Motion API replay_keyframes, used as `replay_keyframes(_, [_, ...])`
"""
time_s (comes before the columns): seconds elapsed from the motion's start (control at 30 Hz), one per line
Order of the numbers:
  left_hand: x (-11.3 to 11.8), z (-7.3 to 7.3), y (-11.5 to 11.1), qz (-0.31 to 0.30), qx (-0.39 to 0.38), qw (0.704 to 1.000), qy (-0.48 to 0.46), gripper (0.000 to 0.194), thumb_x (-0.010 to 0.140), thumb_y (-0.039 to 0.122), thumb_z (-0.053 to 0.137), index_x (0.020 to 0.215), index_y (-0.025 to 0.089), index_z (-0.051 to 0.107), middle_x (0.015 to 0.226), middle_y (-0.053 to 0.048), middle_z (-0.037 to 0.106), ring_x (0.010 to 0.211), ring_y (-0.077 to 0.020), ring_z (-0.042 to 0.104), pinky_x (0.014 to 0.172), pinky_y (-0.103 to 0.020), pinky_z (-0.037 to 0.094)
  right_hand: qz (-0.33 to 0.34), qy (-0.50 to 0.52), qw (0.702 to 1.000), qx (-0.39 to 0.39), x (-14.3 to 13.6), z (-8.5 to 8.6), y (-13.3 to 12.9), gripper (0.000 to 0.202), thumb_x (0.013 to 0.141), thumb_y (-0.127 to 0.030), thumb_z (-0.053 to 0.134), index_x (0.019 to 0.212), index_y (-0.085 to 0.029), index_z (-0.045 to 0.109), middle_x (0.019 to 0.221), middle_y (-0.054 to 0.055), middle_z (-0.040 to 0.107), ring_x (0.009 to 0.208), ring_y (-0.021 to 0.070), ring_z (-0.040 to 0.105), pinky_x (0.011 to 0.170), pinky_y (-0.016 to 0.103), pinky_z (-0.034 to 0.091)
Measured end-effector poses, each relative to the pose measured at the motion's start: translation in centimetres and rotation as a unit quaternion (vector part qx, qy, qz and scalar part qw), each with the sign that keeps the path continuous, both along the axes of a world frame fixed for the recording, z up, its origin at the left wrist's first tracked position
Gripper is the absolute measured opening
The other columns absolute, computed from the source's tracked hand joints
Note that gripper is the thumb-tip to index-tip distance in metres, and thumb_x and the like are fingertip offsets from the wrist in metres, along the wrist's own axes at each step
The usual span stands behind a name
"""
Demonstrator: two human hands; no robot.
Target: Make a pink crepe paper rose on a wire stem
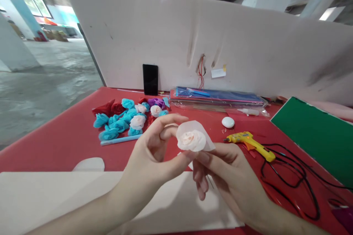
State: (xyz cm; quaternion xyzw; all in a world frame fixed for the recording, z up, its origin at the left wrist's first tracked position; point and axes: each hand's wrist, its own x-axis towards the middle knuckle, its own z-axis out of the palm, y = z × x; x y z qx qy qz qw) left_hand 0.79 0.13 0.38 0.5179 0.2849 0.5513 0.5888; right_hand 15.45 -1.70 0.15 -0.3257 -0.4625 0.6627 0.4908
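A pale pink paper rose point(191, 141) is held up over the table, with a loose petal standing up behind its bloom. My left hand point(156, 154) pinches it from the left, thumb at the front lower edge and fingers behind. From the right, my right hand point(226, 170) grips its base between thumb and fingers. A thin dark wire shows below the right fingers. Beneath both hands lie cream paper sheets point(55, 194). One cut pale petal point(89, 164) rests at the sheets' far edge on the left.
Blue, red, purple and pink paper flowers point(121, 123) are piled back left, near a standing black phone point(150, 79). Wrapped paper point(220, 95) lies along the white panel. Right: a yellow glue gun point(252, 143), black cable point(300, 169), white round object point(228, 122) and green board point(314, 139).
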Motion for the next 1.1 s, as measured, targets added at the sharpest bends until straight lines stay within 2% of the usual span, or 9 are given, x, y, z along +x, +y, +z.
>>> replay_keyframes(0.1, [-0.1, -0.1, -0.1, -0.016, 0.0, 1.0, 0.002, 0.031, 0.075, 0.018, 0.069, 0.099, 0.03, 0.056, 0.073, 0.006, 0.062, 0.057, -0.0078, 0.057, 0.052, -0.015, 0.049, 0.001, 0.02, 1.0, -0.011, -0.1, 0.0, 0.1, 0.021, 0.079, -0.028, 0.063, 0.065, -0.014, 0.069, 0.055, -0.001, 0.059, 0.04, 0.0046, 0.052, 0.04, 0.016, 0.044])
replay_keyframes(0.23, [-0.1, -0.1, -0.1, -0.028, -0.002, 0.999, 0.018, 0.032, 0.077, 0.02, 0.067, 0.103, 0.031, 0.053, 0.078, 0.006, 0.064, 0.056, -0.0082, 0.057, 0.053, -0.017, 0.049, -0.005, 0.01, 1.0, 0.001, -0.1, -0.1, 0.0, 0.022, 0.08, -0.027, 0.063, 0.065, -0.014, 0.069, 0.055, -0.002, 0.058, 0.04, 0.0037, 0.051, 0.041, 0.015, 0.043])
replay_keyframes(0.37, [0.1, 0.0, -0.2, -0.02, 0.006, 1.0, 0.022, 0.031, 0.076, 0.021, 0.068, 0.102, 0.031, 0.053, 0.082, 0.005, 0.065, 0.075, -0.012, 0.062, 0.063, -0.018, 0.049, -0.017, -0.011, 1.0, 0.009, -0.1, -0.1, -0.1, 0.024, 0.08, -0.028, 0.063, 0.063, -0.014, 0.068, 0.052, -0.002, 0.058, 0.039, 0.0039, 0.051, 0.041, 0.016, 0.041])
replay_keyframes(0.47, [0.2, -0.1, -0.2, -0.019, 0.003, 0.999, 0.026, 0.031, 0.076, 0.022, 0.069, 0.101, 0.03, 0.052, 0.086, 0.004, 0.065, 0.087, -0.0149, 0.061, 0.065, -0.018, 0.049, -0.029, -0.027, 0.999, 0.017, -0.1, -0.1, -0.1, 0.026, 0.08, -0.029, 0.064, 0.059, -0.013, 0.067, 0.051, -0.002, 0.057, 0.04, 0.0035, 0.05, 0.042, 0.016, 0.039])
replay_keyframes(0.7, [0.3, -0.2, -0.3, -0.012, 0.018, 0.999, 0.029, 0.027, 0.079, 0.02, 0.064, 0.1, 0.029, 0.051, 0.084, 0.004, 0.064, 0.083, -0.0138, 0.06, 0.07, -0.021, 0.05, -0.039, -0.04, 0.998, 0.036, -0.4, -0.2, -0.2, 0.026, 0.079, -0.03, 0.064, 0.06, -0.013, 0.067, 0.052, -0.002, 0.058, 0.041, 0.0033, 0.05, 0.043, 0.015, 0.041])
replay_keyframes(0.9, [0.2, -0.2, -0.3, -0.025, 0.029, 0.999, 0.022, 0.028, 0.079, 0.021, 0.064, 0.101, 0.03, 0.05, 0.082, 0.004, 0.061, 0.079, -0.0136, 0.06, 0.063, -0.02, 0.05, -0.017, -0.01, 1.0, 0.017, -0.5, -0.4, -0.1, 0.025, 0.077, -0.03, 0.066, 0.06, -0.012, 0.067, 0.052, -0.002, 0.058, 0.039, 0.0023, 0.05, 0.041, 0.012, 0.042])
replay_keyframes(1.0, [-0.2, -0.2, 0.1, -0.029, 0.071, 0.996, 0.054, 0.034, 0.078, 0.021, 0.064, 0.107, 0.031, 0.049, 0.09, 0.002, 0.061, 0.086, -0.0146, 0.06, 0.069, -0.022, 0.051, 0.025, 0.052, 0.998, -0.025, -0.3, -0.3, 0.3, 0.024, 0.076, -0.029, 0.067, 0.06, -0.012, 0.067, 0.051, -0.002, 0.057, 0.037, 0.002, 0.048, 0.037, 0.011, 0.041])
replay_keyframes(1.1, [-1.0, 0.1, 0.8, 0.022, 0.19, 0.976, 0.103, 0.043, 0.076, 0.019, 0.067, 0.114, 0.03, 0.049, 0.107, 0.0, 0.059, 0.104, -0.0169, 0.054, 0.087, -0.026, 0.047, 0.076, 0.138, 0.982, -0.102, -0.2, -0.1, 0.6, 0.022, 0.075, -0.027, 0.068, 0.06, -0.013, 0.066, 0.05, -0.002, 0.056, 0.034, 0.0014, 0.043, 0.034, 0.01, 0.04])
